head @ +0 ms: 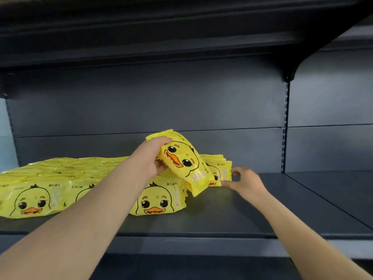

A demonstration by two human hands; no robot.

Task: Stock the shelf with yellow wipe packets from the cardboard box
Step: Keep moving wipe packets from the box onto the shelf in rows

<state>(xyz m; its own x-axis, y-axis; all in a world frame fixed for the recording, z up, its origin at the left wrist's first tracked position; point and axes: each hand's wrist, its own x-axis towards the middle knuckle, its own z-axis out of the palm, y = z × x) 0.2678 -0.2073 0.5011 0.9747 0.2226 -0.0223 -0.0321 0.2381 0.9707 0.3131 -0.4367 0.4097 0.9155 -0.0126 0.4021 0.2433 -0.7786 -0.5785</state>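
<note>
My left hand (154,156) grips a yellow wipe packet (182,160) with a duck face, tilted above the dark shelf (232,211). Below and behind it lie several more yellow packets, one facing front (159,199) and a stack at the back (219,170). My right hand (245,181) reaches toward the right edge of that back stack, its thumb and fingers spread slightly and blurred, touching or nearly touching the packets. The cardboard box is out of view.
A row of yellow packets (40,197) covers the left half of the shelf. The shelf's right half is bare dark metal. An upper shelf (161,37) overhangs closely. A slotted upright (285,126) divides this bay from the one at right.
</note>
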